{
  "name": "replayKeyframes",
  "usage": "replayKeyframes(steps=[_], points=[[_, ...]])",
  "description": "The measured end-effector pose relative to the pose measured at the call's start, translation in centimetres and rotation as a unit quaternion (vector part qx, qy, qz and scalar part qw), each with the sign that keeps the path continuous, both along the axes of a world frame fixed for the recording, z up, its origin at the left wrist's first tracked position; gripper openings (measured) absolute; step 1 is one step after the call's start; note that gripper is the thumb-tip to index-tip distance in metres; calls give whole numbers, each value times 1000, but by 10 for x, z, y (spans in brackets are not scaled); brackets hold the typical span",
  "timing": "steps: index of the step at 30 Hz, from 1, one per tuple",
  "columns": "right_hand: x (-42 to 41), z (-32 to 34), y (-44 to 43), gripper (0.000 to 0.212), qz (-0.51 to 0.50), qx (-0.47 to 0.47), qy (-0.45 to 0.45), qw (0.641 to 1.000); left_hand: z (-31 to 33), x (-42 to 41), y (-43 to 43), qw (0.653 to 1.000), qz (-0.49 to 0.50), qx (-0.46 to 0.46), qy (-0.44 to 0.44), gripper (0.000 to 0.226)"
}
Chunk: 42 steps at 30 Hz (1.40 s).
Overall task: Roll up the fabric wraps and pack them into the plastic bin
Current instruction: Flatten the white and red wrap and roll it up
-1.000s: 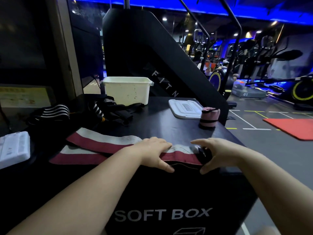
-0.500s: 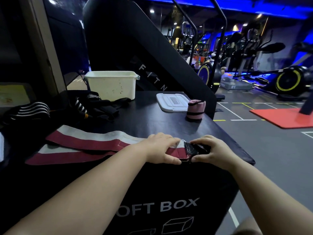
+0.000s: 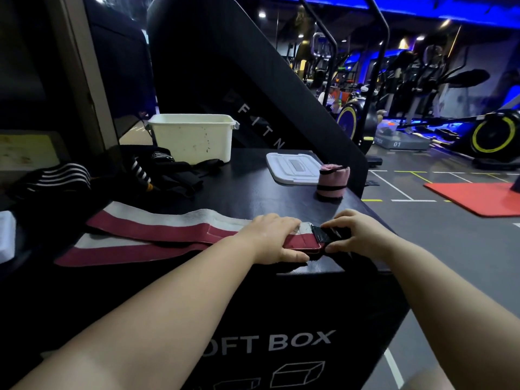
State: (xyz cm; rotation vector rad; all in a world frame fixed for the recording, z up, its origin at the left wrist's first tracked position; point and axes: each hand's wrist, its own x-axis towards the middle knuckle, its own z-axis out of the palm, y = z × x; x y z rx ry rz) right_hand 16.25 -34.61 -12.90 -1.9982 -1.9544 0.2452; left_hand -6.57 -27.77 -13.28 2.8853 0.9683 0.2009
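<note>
Wrap (image 3: 174, 229): flat, near side of bin (image 3: 194, 139), for rolling
Left hand (image 3: 270, 237): flat fingers pin it
Right hand (image 3: 357, 235): pinches its end to roll

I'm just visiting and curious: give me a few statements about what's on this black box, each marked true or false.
1. The red-and-white wrap lies mostly flat and unrolled on the black box. True.
2. The white bin has its lid on. False: the lid lies flat on the box, apart from the bin.
3. The pink wrap is rolled and stands upright beside the lid. True.
4. The right hand is idle. False: it pinches the red-and-white wrap's black end.
5. The left hand rests on the red-and-white wrap. True.
</note>
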Motion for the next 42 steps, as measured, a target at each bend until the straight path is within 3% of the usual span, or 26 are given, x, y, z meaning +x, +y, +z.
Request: replayKeyframes(steps=[5, 8, 11, 15, 22, 25, 26, 29, 32, 37, 42], points=[[-6, 12, 3, 42, 13, -19, 53, 998, 0, 3, 0, 1000, 11, -2, -7, 50], [-20, 9, 7, 26, 6, 17, 79, 997, -1, 3, 0, 1000, 16, 7, 1, 57], [-32, -1, 9, 55, -45, 7, -17, 999, -3, 1, -1, 1000, 25, -12, -2, 79], [-38, 0, 6, 49, -72, -12, -73, 995, 4, -12, -3, 998, 50, -7, 26, 103], [-50, 14, 8, 44, -69, -39, -173, 982, 11, -70, 17, 993, 84, 13, 84, 86], [-66, 25, 9, 54, -21, 33, -257, 965, 4, -74, 15, 993, 76, 32, 84, 85], [-74, 27, 10, 55, 5, 62, -256, 965, 2, -73, 15, 993, 76, 35, 85, 86], [-103, 22, 14, 47, 43, 79, -126, 988, -1, -73, 17, 992, 77, 50, 83, 89], [-121, 5, 17, 47, 50, 40, -57, 996, -3, -76, 16, 994, 72, 50, 62, 90], [-122, -12, 16, 37, 47, 43, -66, 996, 7, -98, 17, 995, 93, 29, 4, 96], [-132, 1, 23, 19, 47, -38, -63, 996, 6, -146, 31, 985, 128, -116, -30, 112]])
